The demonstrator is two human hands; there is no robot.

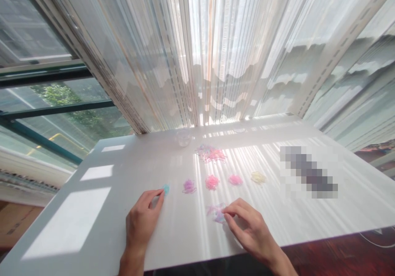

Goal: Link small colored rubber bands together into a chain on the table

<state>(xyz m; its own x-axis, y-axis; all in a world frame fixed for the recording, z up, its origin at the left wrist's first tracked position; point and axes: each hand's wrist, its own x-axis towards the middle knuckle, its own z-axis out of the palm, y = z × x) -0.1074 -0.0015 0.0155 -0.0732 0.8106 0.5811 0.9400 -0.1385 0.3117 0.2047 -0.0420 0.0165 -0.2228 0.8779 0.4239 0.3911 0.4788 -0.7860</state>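
Observation:
My left hand (145, 212) is closed in a pinch at the blue pile (166, 189), the leftmost of a row of small piles; what its fingertips hold is too small to tell. My right hand (247, 224) has thumb and index finger close together at the right edge of a loose mixed pile (216, 213) of purple, pink and blue strands. Any piece between those fingertips cannot be made out. Rightward from the blue pile lie a purple pile (189, 186), a coral-pink pile (212, 181), a pink pile (235, 179) and a pale yellow pile (258, 177).
A larger mixed pile (211, 154) lies behind the row on the white table (123, 164). Near the curtain (173, 82) stands a clear round container (183, 138), with a clear lid-like disc (238, 130) to its right. A pixelated dark object (310, 172) lies at the right.

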